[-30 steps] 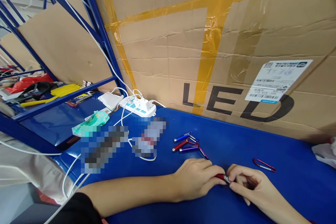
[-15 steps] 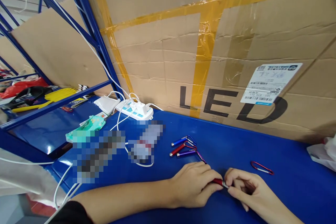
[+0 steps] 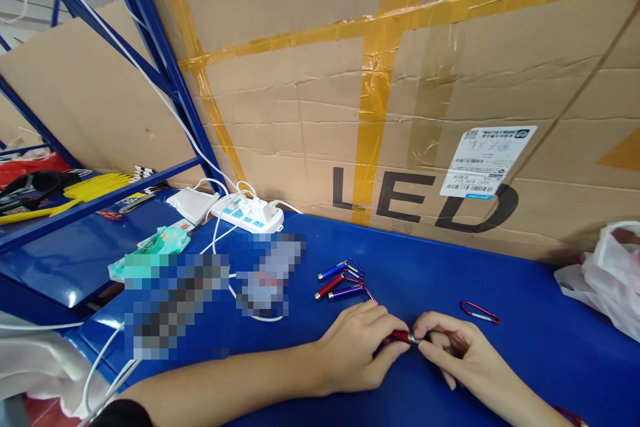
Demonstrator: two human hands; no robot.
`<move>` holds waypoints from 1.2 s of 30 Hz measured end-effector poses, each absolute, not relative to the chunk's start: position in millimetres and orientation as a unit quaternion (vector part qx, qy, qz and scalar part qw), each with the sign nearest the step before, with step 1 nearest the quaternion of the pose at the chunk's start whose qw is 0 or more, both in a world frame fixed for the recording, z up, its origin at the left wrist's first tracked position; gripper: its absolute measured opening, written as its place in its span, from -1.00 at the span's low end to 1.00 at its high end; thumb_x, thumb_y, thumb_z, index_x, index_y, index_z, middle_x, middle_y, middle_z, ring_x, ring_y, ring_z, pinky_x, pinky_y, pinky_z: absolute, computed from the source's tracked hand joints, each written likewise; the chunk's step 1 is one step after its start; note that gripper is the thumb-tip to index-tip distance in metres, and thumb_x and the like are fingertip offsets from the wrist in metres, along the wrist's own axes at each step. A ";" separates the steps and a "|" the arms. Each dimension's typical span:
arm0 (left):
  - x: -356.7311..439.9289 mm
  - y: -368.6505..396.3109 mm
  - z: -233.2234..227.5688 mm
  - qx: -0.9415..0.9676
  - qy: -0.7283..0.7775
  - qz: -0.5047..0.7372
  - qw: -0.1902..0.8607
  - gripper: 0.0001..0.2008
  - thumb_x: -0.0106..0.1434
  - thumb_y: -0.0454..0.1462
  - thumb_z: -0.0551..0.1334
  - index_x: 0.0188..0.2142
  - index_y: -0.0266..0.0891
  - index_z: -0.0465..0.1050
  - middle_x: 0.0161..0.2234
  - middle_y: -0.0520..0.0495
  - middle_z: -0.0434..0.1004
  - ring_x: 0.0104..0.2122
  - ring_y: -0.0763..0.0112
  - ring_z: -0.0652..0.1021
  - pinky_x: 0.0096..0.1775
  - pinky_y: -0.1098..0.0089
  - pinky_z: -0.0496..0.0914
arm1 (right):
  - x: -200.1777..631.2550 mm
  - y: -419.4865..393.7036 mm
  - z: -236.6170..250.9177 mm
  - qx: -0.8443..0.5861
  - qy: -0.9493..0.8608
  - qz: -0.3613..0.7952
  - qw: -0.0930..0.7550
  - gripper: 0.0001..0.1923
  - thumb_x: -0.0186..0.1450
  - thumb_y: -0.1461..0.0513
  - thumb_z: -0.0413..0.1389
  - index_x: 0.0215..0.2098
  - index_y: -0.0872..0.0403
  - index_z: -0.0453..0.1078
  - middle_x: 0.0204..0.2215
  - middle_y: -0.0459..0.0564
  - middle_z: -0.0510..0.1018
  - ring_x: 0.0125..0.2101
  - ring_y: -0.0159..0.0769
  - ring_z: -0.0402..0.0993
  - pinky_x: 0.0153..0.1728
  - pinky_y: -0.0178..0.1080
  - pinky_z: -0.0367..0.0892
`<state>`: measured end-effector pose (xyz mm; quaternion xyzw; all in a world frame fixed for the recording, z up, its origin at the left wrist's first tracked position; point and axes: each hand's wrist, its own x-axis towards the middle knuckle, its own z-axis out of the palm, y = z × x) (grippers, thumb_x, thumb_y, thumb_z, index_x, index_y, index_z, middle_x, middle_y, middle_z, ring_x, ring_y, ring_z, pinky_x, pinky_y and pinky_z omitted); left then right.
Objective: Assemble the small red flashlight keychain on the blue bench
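Together, left hand [image 3: 357, 350] and right hand [image 3: 453, 350] pinch opposite ends of a small red flashlight [image 3: 400, 337], steadying it, spare red carabiner [image 3: 479, 311] at two o'clock.

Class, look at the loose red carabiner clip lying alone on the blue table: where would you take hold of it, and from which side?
Pinch the red carabiner clip across its two long sides near the middle, coming straight down from above. It lies flat on the blue table, a thin narrow loop, so only a top pinch gets fingers on both rails. It lies beyond the right hand, with bare table around it.
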<state>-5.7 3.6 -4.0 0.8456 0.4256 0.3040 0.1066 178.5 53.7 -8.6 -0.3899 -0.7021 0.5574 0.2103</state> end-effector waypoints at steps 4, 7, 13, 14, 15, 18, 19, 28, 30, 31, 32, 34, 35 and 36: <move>-5.8 4.0 -4.0 0.844 0.429 0.305 0.107 -0.84 0.30 -0.31 0.06 -0.21 -0.30 0.36 -0.38 -0.07 0.45 -0.38 0.36 0.44 -0.25 0.41 0.36 | 180.7 53.8 -11.1 -0.388 -0.710 0.547 0.213 -0.57 0.12 -0.11 0.09 -0.41 0.10 0.33 -0.78 -0.30 0.07 -0.76 -0.52 0.04 -0.64 -0.39 -0.04; -6.1 4.2 -4.0 0.846 0.425 0.303 0.107 -0.84 0.30 -0.32 0.05 -0.20 -0.32 0.36 -0.38 -0.07 0.45 -0.38 0.36 0.44 -0.26 0.41 0.36 | 181.6 54.3 -13.4 -0.384 -0.713 0.546 0.214 -0.56 0.13 -0.12 0.07 -0.39 0.10 0.31 -0.78 -0.31 0.07 -0.75 -0.52 0.03 -0.64 -0.39 -0.04; -6.3 3.2 -3.3 0.847 0.428 0.296 0.113 -0.85 0.29 -0.32 0.06 -0.20 -0.30 0.36 -0.37 -0.07 0.46 -0.37 0.36 0.45 -0.25 0.41 0.37 | 179.0 53.6 -9.1 -0.391 -0.704 0.554 0.213 -0.52 0.06 -0.15 0.11 -0.43 0.11 0.32 -0.79 -0.31 0.07 -0.76 -0.53 0.03 -0.66 -0.38 -0.05; -6.4 3.1 -3.3 0.847 0.427 0.296 0.113 -0.85 0.29 -0.32 0.06 -0.20 -0.30 0.36 -0.37 -0.07 0.46 -0.37 0.36 0.45 -0.25 0.42 0.37 | 178.9 53.4 -9.1 -0.392 -0.704 0.553 0.214 -0.51 0.06 -0.16 0.11 -0.44 0.11 0.32 -0.79 -0.30 0.08 -0.76 -0.53 0.03 -0.66 -0.38 -0.05; -6.6 3.1 -3.4 0.847 0.425 0.298 0.114 -0.85 0.29 -0.32 0.07 -0.20 -0.31 0.36 -0.37 -0.08 0.46 -0.38 0.36 0.45 -0.25 0.42 0.37 | 179.0 53.3 -9.8 -0.391 -0.704 0.553 0.215 -0.51 0.06 -0.16 0.11 -0.44 0.11 0.32 -0.79 -0.30 0.08 -0.76 -0.53 0.04 -0.66 -0.37 -0.05; -7.1 2.9 -3.7 0.847 0.419 0.306 0.111 -0.85 0.30 -0.32 0.06 -0.21 -0.32 0.37 -0.37 -0.08 0.47 -0.38 0.37 0.45 -0.26 0.43 0.36 | 179.7 53.9 -15.2 -0.382 -0.699 0.560 0.226 -0.53 0.07 -0.15 0.12 -0.44 0.11 0.32 -0.79 -0.31 0.07 -0.77 -0.53 0.03 -0.67 -0.37 -0.07; -7.3 2.7 -3.8 0.848 0.417 0.307 0.111 -0.84 0.31 -0.32 0.05 -0.21 -0.32 0.37 -0.37 -0.08 0.47 -0.38 0.37 0.45 -0.26 0.44 0.36 | 179.9 54.3 -17.4 -0.380 -0.696 0.563 0.231 -0.53 0.07 -0.14 0.12 -0.43 0.10 0.31 -0.79 -0.31 0.06 -0.78 -0.54 0.02 -0.67 -0.38 -0.08; -7.3 2.7 -5.3 0.866 0.396 0.291 0.090 -0.77 0.36 -0.29 -0.03 -0.22 -0.34 0.36 -0.38 -0.10 0.48 -0.39 0.36 0.44 -0.29 0.43 0.36 | 180.5 55.1 -18.9 -0.368 -0.705 0.560 0.232 -0.55 0.07 -0.12 0.14 -0.47 0.10 0.27 -0.79 -0.31 0.08 -0.77 -0.54 0.02 -0.66 -0.38 -0.07; -7.5 3.2 -6.1 0.868 0.391 0.291 0.092 -0.77 0.37 -0.29 -0.03 -0.22 -0.33 0.36 -0.38 -0.10 0.48 -0.39 0.36 0.44 -0.28 0.44 0.36 | 180.6 54.3 -17.0 -0.369 -0.707 0.558 0.231 -0.55 0.06 -0.12 0.14 -0.48 0.10 0.27 -0.79 -0.30 0.10 -0.76 -0.53 0.03 -0.65 -0.38 -0.06; -7.7 3.3 -6.4 0.869 0.390 0.291 0.094 -0.77 0.37 -0.29 -0.03 -0.22 -0.33 0.36 -0.38 -0.10 0.48 -0.38 0.36 0.44 -0.28 0.44 0.36 | 180.6 53.9 -16.2 -0.371 -0.707 0.557 0.230 -0.55 0.05 -0.13 0.14 -0.48 0.10 0.27 -0.79 -0.30 0.10 -0.76 -0.53 0.03 -0.65 -0.38 -0.06; -7.8 3.4 -6.6 0.869 0.389 0.290 0.096 -0.78 0.37 -0.29 -0.03 -0.22 -0.33 0.36 -0.37 -0.09 0.49 -0.38 0.36 0.45 -0.28 0.44 0.36 | 180.6 53.6 -15.4 -0.373 -0.707 0.556 0.229 -0.54 0.05 -0.13 0.14 -0.49 0.10 0.27 -0.79 -0.30 0.11 -0.76 -0.53 0.04 -0.65 -0.38 -0.06; -8.0 3.5 -6.6 0.870 0.390 0.285 0.102 -0.79 0.36 -0.29 -0.02 -0.22 -0.33 0.35 -0.37 -0.09 0.49 -0.37 0.37 0.45 -0.28 0.45 0.36 | 180.4 53.4 -14.1 -0.377 -0.704 0.557 0.227 -0.54 0.04 -0.13 0.14 -0.50 0.10 0.27 -0.79 -0.29 0.11 -0.77 -0.53 0.04 -0.65 -0.38 -0.06; -8.1 3.5 -6.5 0.870 0.392 0.282 0.104 -0.79 0.36 -0.29 -0.02 -0.22 -0.33 0.35 -0.37 -0.09 0.49 -0.37 0.37 0.45 -0.28 0.45 0.36 | 180.2 53.4 -13.7 -0.378 -0.703 0.559 0.226 -0.54 0.04 -0.13 0.15 -0.50 0.10 0.27 -0.79 -0.29 0.12 -0.77 -0.53 0.04 -0.66 -0.38 -0.07; -8.1 3.5 -6.2 0.869 0.395 0.278 0.105 -0.79 0.36 -0.29 -0.02 -0.22 -0.32 0.35 -0.37 -0.09 0.49 -0.37 0.37 0.46 -0.28 0.45 0.36 | 180.1 53.7 -13.5 -0.379 -0.701 0.561 0.225 -0.54 0.03 -0.13 0.15 -0.51 0.10 0.27 -0.79 -0.29 0.12 -0.77 -0.53 0.04 -0.66 -0.38 -0.07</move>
